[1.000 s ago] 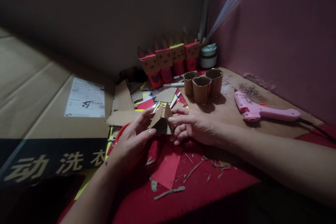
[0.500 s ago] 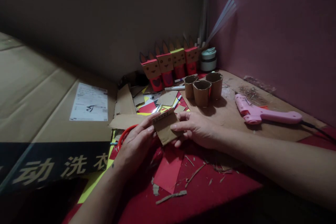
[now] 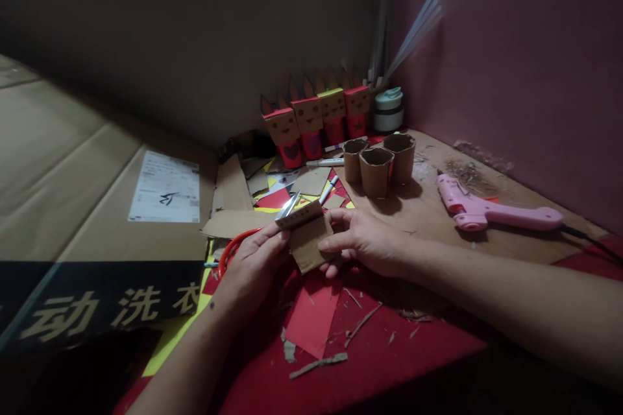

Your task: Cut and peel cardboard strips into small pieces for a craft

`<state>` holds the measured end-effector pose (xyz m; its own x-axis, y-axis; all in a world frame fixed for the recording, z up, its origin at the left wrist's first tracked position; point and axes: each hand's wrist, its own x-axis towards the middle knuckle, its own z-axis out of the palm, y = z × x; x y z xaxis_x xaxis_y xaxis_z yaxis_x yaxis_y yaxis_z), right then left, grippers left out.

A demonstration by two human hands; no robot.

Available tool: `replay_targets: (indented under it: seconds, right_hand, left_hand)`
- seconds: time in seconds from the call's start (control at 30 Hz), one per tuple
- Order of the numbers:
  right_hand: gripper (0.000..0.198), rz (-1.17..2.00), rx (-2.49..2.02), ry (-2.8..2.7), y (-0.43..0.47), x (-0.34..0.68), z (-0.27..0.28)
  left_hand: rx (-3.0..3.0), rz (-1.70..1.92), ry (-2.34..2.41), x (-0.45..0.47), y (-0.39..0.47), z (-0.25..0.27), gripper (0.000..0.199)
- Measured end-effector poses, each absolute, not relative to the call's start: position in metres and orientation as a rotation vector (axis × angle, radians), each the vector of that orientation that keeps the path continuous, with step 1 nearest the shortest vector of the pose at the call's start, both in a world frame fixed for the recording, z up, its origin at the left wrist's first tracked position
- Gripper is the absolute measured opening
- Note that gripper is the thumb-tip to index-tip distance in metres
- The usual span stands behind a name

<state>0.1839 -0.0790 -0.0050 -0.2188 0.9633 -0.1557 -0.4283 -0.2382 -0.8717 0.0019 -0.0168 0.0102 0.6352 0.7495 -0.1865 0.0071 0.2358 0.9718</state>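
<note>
A small folded piece of cardboard (image 3: 309,248) is held up between my two hands, a narrow flap bent along its far edge. My left hand (image 3: 256,262) pinches its left side. At the right side, the thumb of my right hand (image 3: 363,238) lies on its face with the fingers behind. Below it, a red sheet of paper (image 3: 311,318) lies on the red tabletop. Red-handled scissors (image 3: 236,248) sit partly under my left hand, their blades pointing away. Past my hands stand three cardboard cups (image 3: 376,172).
A pink glue gun (image 3: 496,207) with a cord lies at right. Several red figures with cardboard faces (image 3: 306,118) line the back, beside a lidded jar (image 3: 388,110). A large cardboard box (image 3: 97,207) flanks the left. Markers (image 3: 329,188), paper and cardboard scraps (image 3: 318,366) are scattered about.
The flap of the cardboard piece now stands more upright and its inner side shows more. Both hands keep hold of the piece, with only slight finger shifts.
</note>
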Motion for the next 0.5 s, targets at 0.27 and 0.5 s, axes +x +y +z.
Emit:
replay_targets:
  seconds: [0.27,0.5]
  right_hand:
    - [0.027,1.719,-0.931,-0.894,-0.0818,0.1840,-0.0050]
    - [0.018,1.623,-1.001,-0.956,-0.0852,0.1826,0.0026]
  left_hand:
    - [1.177,0.622,0.769,0.0075,-0.0215,0.0167,0.042]
    - [1.319,0.735,0.879,0.0030,-0.0187,0.0194,0.043]
